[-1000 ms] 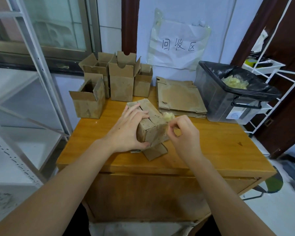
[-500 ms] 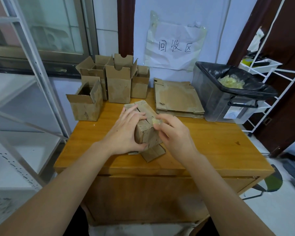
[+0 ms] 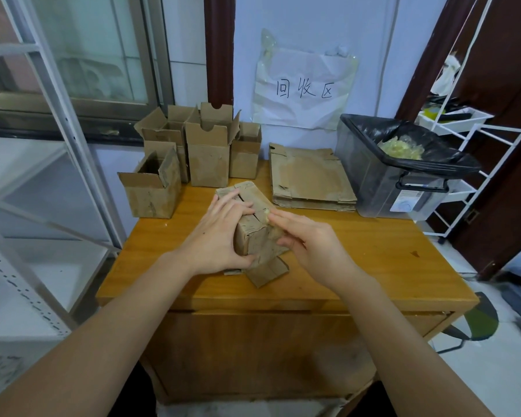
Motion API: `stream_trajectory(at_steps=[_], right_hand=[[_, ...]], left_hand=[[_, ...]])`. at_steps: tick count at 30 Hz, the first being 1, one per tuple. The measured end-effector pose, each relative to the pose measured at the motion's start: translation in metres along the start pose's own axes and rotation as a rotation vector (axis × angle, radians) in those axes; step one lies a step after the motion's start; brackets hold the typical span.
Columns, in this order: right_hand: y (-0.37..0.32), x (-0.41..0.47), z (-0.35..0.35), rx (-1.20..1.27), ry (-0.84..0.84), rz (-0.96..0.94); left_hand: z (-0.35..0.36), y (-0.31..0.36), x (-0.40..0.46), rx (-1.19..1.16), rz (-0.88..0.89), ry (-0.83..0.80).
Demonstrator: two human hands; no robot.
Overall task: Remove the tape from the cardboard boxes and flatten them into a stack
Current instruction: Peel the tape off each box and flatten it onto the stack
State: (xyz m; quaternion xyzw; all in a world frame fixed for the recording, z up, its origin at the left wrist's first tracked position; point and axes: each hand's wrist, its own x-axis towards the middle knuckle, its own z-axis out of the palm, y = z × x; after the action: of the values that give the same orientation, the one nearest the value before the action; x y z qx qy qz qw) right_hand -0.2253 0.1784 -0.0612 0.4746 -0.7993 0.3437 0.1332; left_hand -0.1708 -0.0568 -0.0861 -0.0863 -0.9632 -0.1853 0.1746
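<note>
1. While I watch through the head camera, the left hand (image 3: 220, 236) grips a small cardboard box (image 3: 254, 236) from its left side, fingers curled over the top and thumb along the near face.
2. The box sits tilted near the middle of the wooden table (image 3: 373, 260), with one bottom flap (image 3: 269, 273) splayed on the tabletop.
3. The right hand (image 3: 310, 240) lies against the box's right side, its fingers fairly straight, the tips pinching a crumpled bit of yellowish tape (image 3: 265, 212) at the top seam.
4. A cluster of open boxes (image 3: 193, 152) stands at the back left of the table.
5. A stack of flattened boxes (image 3: 309, 179) lies at the back, just beside a bin (image 3: 382, 188) lined with a black bag and holding wadded tape.
6. A paper sign (image 3: 304, 88) hangs on the wall behind.
</note>
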Motion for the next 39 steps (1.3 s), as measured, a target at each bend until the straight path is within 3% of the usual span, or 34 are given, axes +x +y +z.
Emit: stream_trajectory(at_steps=[7,12,22,26,32,39], right_hand=[[0.005,0.01,0.014,-0.065,0.039,-0.012],[0.001,0.018,0.021,-0.262,0.152,-0.099],[0.019,0.006,-0.002,-0.234,0.233,-0.026],[0.016,0.002,-0.001,-0.292,0.132,-0.049],[0.016,0.002,0.005,-0.117,0.077,-0.046],[0.003,-0.012,0.005,0.346,0.057,0.222]], left_hand=[[-0.018,0.018,0.011,0.155,-0.101,-0.12],[-0.009,0.045,0.015,0.219,-0.206,-0.003],[-0.015,0.031,0.007,0.103,-0.112,0.006],[-0.021,0.025,0.008,0.127,-0.079,-0.059],[-0.03,0.035,0.01,0.236,-0.123,-0.112],[-0.016,0.048,0.009,0.242,-0.149,-0.054]])
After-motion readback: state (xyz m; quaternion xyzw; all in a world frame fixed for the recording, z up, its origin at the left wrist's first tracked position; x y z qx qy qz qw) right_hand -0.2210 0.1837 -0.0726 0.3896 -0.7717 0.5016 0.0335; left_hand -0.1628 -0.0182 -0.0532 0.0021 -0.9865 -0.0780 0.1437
